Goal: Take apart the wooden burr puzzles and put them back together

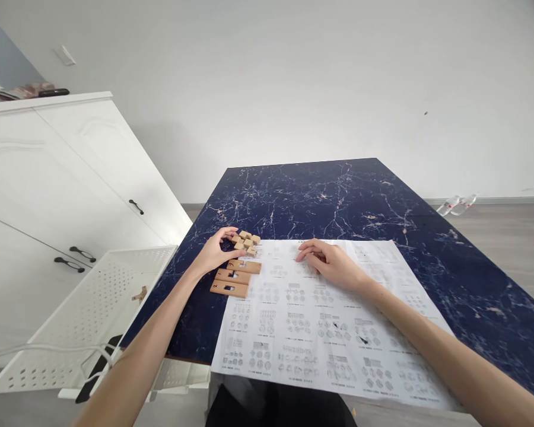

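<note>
My left hand is at the left part of the table, its thumb and fingers on either side of a cluster of small wooden cubes. The cubes form a checkered, stepped shape at the top left corner of a printed sheet. Just below that hand lie three flat wooden plates with cut-out slots, marked with the numbers 1, 2 and 3. My right hand rests on the white sheet, fingers loosely stretched and slightly curled, holding nothing.
The sheet shows rows of small printed diagrams on a dark blue marbled table. To the left stand a white cabinet and a white perforated basket with a small wooden piece inside. Clear bottles lie on the floor at right.
</note>
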Motion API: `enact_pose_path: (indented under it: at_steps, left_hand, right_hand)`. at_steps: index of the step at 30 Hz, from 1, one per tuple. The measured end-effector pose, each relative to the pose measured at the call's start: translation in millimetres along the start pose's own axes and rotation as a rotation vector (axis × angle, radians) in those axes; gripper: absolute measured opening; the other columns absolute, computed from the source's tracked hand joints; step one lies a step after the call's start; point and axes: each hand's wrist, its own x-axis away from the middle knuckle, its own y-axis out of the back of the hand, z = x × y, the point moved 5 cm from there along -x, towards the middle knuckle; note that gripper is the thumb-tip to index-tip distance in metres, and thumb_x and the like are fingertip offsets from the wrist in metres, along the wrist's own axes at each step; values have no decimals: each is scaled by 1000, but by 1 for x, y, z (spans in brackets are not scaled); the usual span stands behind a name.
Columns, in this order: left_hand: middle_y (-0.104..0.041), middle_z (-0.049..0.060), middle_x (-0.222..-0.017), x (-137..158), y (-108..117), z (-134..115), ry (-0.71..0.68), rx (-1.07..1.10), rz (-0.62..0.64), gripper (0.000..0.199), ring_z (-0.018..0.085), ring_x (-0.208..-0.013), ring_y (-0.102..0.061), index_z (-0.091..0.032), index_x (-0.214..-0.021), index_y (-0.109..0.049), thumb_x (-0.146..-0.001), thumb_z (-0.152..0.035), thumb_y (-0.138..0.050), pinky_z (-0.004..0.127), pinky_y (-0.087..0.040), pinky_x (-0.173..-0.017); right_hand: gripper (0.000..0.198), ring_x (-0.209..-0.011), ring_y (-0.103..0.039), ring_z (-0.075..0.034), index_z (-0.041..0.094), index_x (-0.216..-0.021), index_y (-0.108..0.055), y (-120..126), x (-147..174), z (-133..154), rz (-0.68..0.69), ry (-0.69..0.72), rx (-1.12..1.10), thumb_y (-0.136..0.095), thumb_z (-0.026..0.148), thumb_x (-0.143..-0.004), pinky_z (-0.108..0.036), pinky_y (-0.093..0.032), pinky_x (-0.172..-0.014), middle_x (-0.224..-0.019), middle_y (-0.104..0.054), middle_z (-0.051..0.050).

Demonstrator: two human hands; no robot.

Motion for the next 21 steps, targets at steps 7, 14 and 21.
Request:
enact_pose_path:
  at_steps: [7, 14, 21]
  left_hand:
    - [-73, 10, -139, 2, -1, 2, -17, -9, 6, 86, 34, -129, -68, -28, -146, -61, -75, -67, -90, 51, -47, -117]
    - [-67, 8, -154, 3, -1, -4, -53, -48, 57, 86, 38, -138, -62, -34, -152, -60, -79, -73, -84, 53, -44, -121]
    - [-70, 9, -151, 0, -3, -5, -80, -81, 42, 85, 39, -142, -61, -31, -148, -64, -79, -77, -82, 55, -41, -124]
  right_hand:
    - [21, -59, -58, -16, 25, -119, -62, -1, 1, 1, 10, -15, 12, -50, 33, -104, -33, -51, -57, -113, -84, -7]
    - [22, -58, -56, -16, 26, -120, -63, -1, 1, 1, 5, -25, 11, -51, 34, -104, -34, -52, -56, -113, -84, -8]
    - [22, -58, -56, -15, 25, -120, -63, -1, 1, -1, -6, -31, 19, -51, 33, -104, -33, -51, -56, -112, -84, -7]
